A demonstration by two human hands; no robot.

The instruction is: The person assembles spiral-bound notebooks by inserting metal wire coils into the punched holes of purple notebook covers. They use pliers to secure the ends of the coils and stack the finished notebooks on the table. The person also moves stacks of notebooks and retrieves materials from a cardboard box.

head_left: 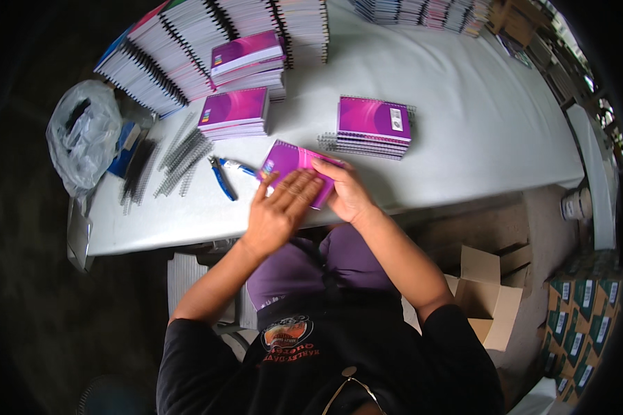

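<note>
A small purple notebook (282, 156) is tilted between my hands near the table's front edge. My left hand (280, 211) lies over its cover, fingers stretched out and slightly blurred. On the other side, my right hand (346, 191) grips the notebook's right edge, thumb on top. Left of the notebook are blue-handled pliers (222, 181) and a blue and white pen-like tool (238, 167). Loose wire spirals (185, 158) lie further left. A stack of spiral-bound purple notebooks (372, 119) stands to the right, with more spirals poking out. Another purple stack (234, 109) sits behind the pliers.
Tall rows of ring-bound books (180, 48) fill the far left, beside another purple stack (248, 52). A clear plastic bag (83, 138) and a blue box (125, 149) are at the left edge. Right of my legs stands an open cardboard box (493, 311), near stacked cartons (580, 325).
</note>
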